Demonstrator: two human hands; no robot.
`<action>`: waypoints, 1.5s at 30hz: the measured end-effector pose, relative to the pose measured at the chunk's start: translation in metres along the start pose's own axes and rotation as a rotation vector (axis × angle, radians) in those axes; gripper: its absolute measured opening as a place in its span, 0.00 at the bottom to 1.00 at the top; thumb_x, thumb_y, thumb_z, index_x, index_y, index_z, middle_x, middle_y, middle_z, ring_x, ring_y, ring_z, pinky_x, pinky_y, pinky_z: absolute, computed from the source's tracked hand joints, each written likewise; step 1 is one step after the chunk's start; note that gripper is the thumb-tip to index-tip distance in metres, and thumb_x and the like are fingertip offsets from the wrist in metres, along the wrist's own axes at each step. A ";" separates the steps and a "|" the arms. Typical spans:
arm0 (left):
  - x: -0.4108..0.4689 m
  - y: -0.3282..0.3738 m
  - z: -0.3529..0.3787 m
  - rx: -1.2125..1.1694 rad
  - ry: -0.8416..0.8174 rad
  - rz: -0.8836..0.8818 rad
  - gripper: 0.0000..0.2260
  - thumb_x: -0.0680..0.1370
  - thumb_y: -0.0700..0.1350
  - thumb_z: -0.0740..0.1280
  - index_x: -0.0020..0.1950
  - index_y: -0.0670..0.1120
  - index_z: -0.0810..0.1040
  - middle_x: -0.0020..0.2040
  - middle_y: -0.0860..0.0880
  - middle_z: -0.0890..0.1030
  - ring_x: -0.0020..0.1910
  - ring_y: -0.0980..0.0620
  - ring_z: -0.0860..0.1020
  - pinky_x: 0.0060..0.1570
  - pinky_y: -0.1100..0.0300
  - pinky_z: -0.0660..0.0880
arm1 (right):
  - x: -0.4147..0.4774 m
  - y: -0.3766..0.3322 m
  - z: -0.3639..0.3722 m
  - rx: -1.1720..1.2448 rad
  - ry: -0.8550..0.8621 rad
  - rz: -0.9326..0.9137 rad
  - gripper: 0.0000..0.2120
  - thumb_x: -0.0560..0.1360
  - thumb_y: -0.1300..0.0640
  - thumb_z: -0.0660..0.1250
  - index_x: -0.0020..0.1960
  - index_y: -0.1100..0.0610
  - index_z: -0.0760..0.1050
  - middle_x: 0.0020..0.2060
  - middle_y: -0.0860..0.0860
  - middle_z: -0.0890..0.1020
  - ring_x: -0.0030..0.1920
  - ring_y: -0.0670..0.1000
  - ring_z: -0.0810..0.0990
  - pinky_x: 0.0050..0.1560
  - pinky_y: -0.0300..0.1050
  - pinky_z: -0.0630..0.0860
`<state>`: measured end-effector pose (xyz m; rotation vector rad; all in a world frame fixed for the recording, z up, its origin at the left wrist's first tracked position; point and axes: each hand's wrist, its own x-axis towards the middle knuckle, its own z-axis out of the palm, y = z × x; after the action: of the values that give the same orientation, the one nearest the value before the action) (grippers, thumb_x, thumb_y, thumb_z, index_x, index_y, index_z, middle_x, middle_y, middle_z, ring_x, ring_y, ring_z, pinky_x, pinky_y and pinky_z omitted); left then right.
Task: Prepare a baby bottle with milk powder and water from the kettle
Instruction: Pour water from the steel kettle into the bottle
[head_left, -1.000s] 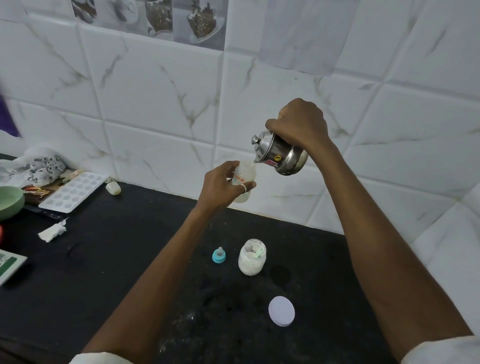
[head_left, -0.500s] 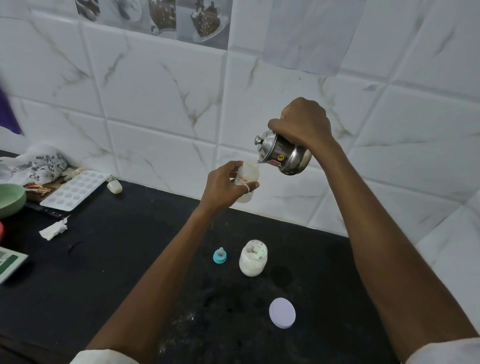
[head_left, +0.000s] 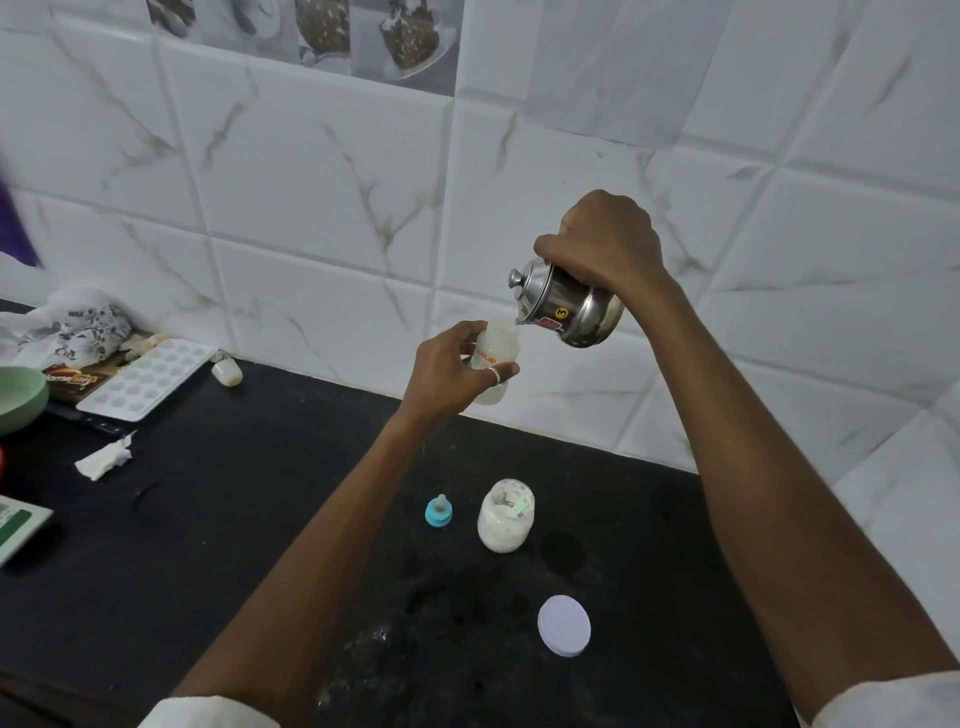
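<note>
My left hand (head_left: 451, 375) holds a small translucent baby bottle (head_left: 496, 358) upright in the air above the black counter (head_left: 249, 519). My right hand (head_left: 605, 244) grips a small steel kettle (head_left: 569, 306) from above and tips it to the left, its spout at the bottle's open mouth. On the counter below stand a glass jar of white milk powder (head_left: 505, 516), open, and the bottle's teal nipple cap (head_left: 439, 512). The jar's white round lid (head_left: 564, 625) lies flat nearer to me.
At the counter's left lie a white tray with round pockets (head_left: 148, 378), a green bowl (head_left: 18, 397), a crumpled tissue (head_left: 104, 458), a small white cap (head_left: 227, 372), a cloth (head_left: 62, 325) and a green-white box (head_left: 18, 525). A tiled wall (head_left: 337, 208) rises behind.
The kettle has tipped a little further, and its spout has come down to the bottle's mouth. Both hands stay in about the same place.
</note>
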<state>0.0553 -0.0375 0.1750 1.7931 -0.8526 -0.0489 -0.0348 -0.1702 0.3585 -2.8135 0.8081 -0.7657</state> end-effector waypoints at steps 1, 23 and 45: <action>0.000 0.000 0.000 0.001 0.000 0.001 0.32 0.69 0.57 0.78 0.69 0.48 0.75 0.64 0.50 0.80 0.55 0.55 0.77 0.41 0.78 0.68 | 0.000 0.000 0.000 -0.002 0.000 -0.001 0.15 0.64 0.53 0.67 0.28 0.56 0.61 0.26 0.52 0.64 0.30 0.54 0.63 0.31 0.42 0.60; 0.000 -0.001 0.006 -0.010 -0.017 0.003 0.32 0.70 0.56 0.78 0.70 0.47 0.75 0.64 0.50 0.80 0.56 0.54 0.77 0.45 0.76 0.70 | -0.003 0.024 0.010 0.140 -0.019 0.083 0.17 0.64 0.52 0.66 0.28 0.56 0.58 0.26 0.51 0.61 0.31 0.53 0.61 0.32 0.45 0.59; -0.044 0.001 0.073 -0.098 -0.123 0.003 0.27 0.72 0.53 0.78 0.68 0.48 0.75 0.60 0.54 0.80 0.57 0.57 0.78 0.50 0.74 0.73 | -0.140 0.157 0.095 1.129 0.147 0.855 0.04 0.71 0.57 0.68 0.40 0.57 0.75 0.30 0.51 0.69 0.33 0.49 0.67 0.36 0.46 0.65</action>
<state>-0.0088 -0.0719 0.1305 1.7101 -0.9247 -0.1970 -0.1627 -0.2327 0.1765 -1.2744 1.0156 -0.8536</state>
